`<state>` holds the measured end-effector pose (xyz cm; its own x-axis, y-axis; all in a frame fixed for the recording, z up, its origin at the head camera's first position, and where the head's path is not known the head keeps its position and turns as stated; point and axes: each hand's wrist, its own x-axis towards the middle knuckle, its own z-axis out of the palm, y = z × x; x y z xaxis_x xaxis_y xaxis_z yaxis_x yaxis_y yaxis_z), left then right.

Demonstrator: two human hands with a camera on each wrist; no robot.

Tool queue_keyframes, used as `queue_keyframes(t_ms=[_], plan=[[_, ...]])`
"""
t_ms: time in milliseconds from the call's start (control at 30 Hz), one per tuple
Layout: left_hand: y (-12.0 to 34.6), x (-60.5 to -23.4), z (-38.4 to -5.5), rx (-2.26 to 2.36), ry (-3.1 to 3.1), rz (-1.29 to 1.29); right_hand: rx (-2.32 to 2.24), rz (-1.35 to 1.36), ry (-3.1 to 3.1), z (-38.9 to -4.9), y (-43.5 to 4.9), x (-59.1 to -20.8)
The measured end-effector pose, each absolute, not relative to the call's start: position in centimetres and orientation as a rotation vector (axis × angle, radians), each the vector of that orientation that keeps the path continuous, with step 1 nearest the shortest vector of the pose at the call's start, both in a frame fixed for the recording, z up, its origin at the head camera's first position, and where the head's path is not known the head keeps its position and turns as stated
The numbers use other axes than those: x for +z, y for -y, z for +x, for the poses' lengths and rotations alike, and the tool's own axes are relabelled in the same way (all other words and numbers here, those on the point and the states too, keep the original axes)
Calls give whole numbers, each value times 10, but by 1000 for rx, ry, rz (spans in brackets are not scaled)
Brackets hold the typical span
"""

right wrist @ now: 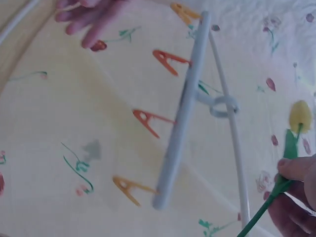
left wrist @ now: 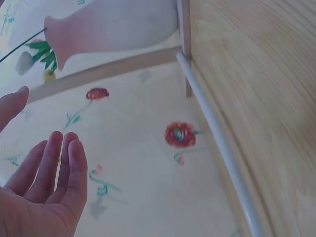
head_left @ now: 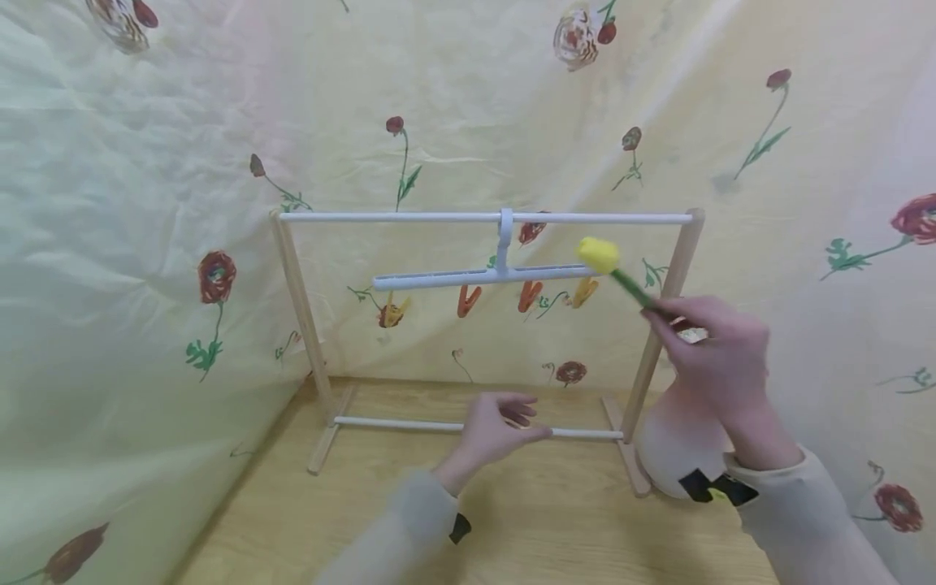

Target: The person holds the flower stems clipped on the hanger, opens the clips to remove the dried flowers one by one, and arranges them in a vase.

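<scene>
My right hand [head_left: 720, 357] pinches a yellow artificial tulip [head_left: 600, 256] by its green stem. The bloom points left, in front of the right end of a pale grey hanger [head_left: 439, 279]. In the right wrist view, thumb and fingers of that hand [right wrist: 296, 192] grip the stem beside a green leaf [right wrist: 290, 143]. My left hand [head_left: 493, 431] holds nothing and hovers by the rack's lower white bar [head_left: 398, 424]. In the left wrist view its fingers [left wrist: 74, 163] are loosely bent, with the thumb apart.
Several orange and yellow clips [right wrist: 160, 61] hang under the hanger. It hooks over the top bar [head_left: 395, 217] of a wooden rack [head_left: 300, 301]. A pink-and-white vase [left wrist: 118, 27] with other tulips [left wrist: 24, 63] stands by the right post. Flower-printed cloth [head_left: 468, 162] surrounds the table [head_left: 526, 528].
</scene>
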<state>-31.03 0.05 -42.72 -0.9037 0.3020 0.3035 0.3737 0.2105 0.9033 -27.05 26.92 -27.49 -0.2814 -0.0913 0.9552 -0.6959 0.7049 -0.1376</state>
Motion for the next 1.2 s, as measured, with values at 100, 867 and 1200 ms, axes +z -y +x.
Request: queue_keyframes(t_ms=[100, 867, 1200], plan=[[-15, -428, -310, -1852, 2380, -693, 692, 562, 1679, -269, -279, -266], [-122, -454, -305, -2011, 2380, -594, 756, 91, 1686, -280, -326, -287], [-159, -451, -313, -1953, 2437, -543, 709, 74, 1811, -282, -336, -307]])
